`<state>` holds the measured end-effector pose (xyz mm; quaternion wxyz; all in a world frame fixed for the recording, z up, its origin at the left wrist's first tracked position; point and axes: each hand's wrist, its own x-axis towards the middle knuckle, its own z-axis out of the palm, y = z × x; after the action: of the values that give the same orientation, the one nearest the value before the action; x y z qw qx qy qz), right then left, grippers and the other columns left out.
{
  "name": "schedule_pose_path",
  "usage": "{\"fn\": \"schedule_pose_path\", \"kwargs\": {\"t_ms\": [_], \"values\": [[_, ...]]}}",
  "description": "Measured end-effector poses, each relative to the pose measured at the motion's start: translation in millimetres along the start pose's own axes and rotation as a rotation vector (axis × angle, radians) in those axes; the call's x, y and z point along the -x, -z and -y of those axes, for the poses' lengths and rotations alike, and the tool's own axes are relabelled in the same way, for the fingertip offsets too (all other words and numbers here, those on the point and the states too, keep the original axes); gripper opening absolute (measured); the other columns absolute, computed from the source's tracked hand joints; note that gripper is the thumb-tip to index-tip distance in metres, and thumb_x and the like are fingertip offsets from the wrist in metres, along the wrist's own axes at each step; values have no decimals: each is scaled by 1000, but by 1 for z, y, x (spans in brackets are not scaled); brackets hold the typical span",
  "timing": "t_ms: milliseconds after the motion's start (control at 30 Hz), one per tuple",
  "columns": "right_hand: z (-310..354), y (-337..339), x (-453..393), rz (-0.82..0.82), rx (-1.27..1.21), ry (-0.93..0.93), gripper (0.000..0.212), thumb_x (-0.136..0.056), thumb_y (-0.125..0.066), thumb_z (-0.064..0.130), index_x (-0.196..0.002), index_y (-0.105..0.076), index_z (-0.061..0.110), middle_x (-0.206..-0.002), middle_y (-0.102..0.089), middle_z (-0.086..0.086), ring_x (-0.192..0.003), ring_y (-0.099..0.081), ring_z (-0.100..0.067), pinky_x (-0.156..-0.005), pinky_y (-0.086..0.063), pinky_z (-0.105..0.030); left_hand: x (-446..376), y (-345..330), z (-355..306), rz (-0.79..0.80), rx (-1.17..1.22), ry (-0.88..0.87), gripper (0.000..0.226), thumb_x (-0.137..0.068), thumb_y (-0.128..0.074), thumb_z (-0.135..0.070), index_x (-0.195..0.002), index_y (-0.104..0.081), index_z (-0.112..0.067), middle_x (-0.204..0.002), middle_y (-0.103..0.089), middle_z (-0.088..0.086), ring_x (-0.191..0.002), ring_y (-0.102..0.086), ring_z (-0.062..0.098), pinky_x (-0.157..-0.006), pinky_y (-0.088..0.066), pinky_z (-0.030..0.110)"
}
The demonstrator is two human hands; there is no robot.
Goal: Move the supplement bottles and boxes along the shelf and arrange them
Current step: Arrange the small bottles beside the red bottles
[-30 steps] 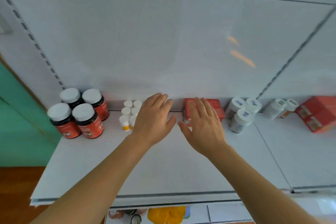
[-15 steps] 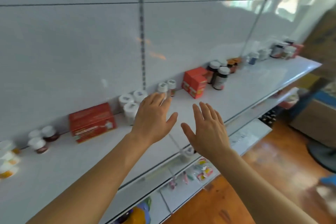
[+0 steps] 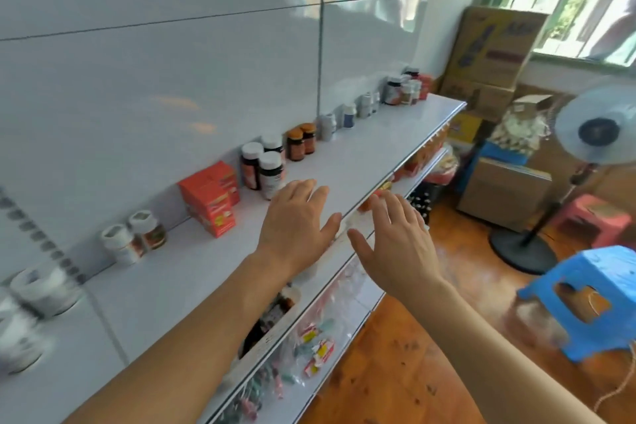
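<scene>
Both hands flat, empty: left hand, right hand; dark bottles just beyond left.

On the shelf we see stacked boxes against the back panel, two small bottles to their left, three bottles to their right, and further bottles, perhaps blurred jars, beyond.

Counting two orange boxes, three dark white-capped bottles, two amber bottles, one blue stool, one fan.
</scene>
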<state>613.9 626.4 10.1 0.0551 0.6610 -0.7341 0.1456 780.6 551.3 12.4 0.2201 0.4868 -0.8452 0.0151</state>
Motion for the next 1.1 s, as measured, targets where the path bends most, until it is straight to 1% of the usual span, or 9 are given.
{"fn": "schedule_pose_path", "kwargs": {"t_ms": [100,200,333,533,633,800,933,1033,1100], "values": [[-41,-7,-33,-1,27,-50,75,-96,-30,64,-154,-23,16,-161,-24,-7,-150,-15,-25,-123,-13,-41,-53,-30,-23,4,13,-54,60,-94,-39,-54,-139,-49,-16,-145,-49,9,-136,-39,26,-114,-31,42],[-80,-10,-68,2,59,-93,75,-97,-31,63,-154,-23,15,-161,-24,-8,-150,-15,-27,-123,-15,-43,-106,-58,-41,5,43,-91,59,-95,-39,-54,-140,-49,-16,-145,-48,9,-137,-38,26,-114,-30,41],[-131,-11,-125,12,78,-140,75,-97,-30,62,-155,-19,16,-163,-20,-8,-151,-11,-26,-124,-12,-41,-182,-93,-61,24,81,-136,58,-96,-40,-52,-141,-48,-16,-146,-47,8,-138,-36,25,-115,-30,41],[-209,-23,-193,20,56,-205,74,-98,-31,61,-155,-19,16,-163,-18,-7,-152,-9,-25,-123,-11,-40,-283,-145,-97,66,104,-171,57,-97,-42,-51,-142,-47,-16,-146,-47,7,-138,-36,23,-114,-30,39],[-256,-35,-233,11,36,-227,73,-97,-34,60,-155,-21,17,-162,-21,-7,-151,-11,-26,-123,-13,-41,-334,-176,-120,74,88,-186,57,-97,-42,-50,-142,-47,-16,-146,-48,6,-137,-38,23,-114,-31,38],[-344,-56,-305,31,11,-174,72,-96,-33,62,-153,-24,18,-161,-25,-4,-151,-14,-25,-122,-19,-44,-419,-231,-158,86,65,-129,57,-97,-42,-51,-141,-47,-16,-144,-50,5,-136,-40,23,-113,-33,38],[-407,-56,-361,72,-18,-119,72,-98,-35,59,-155,-20,18,-162,-21,-7,-151,-11,-26,-123,-14,-43,-481,-262,-182,83,51,-73,55,-96,-44,-49,-139,-49,-14,-141,-52,6,-132,-42,23,-111,-35,38],[-445,-56,-406,52,-12,-67,69,-97,-38,59,-150,-28,17,-159,-28,-6,-149,-17,-26,-123,-15,-41,-526,-281,-194,77,49,-20,55,-96,-46,-47,-139,-49,-12,-141,-52,8,-132,-42,24,-110,-35,39],[-463,-60,-433,69,-30,-38,68,-98,-39,57,-151,-28,16,-158,-29,-6,-149,-17,-26,-122,-13,-40,-551,-295,-198,79,38,3,55,-97,-45,-46,-140,-48,-12,-142,-51,8,-133,-41,25,-111,-33,38]]}}
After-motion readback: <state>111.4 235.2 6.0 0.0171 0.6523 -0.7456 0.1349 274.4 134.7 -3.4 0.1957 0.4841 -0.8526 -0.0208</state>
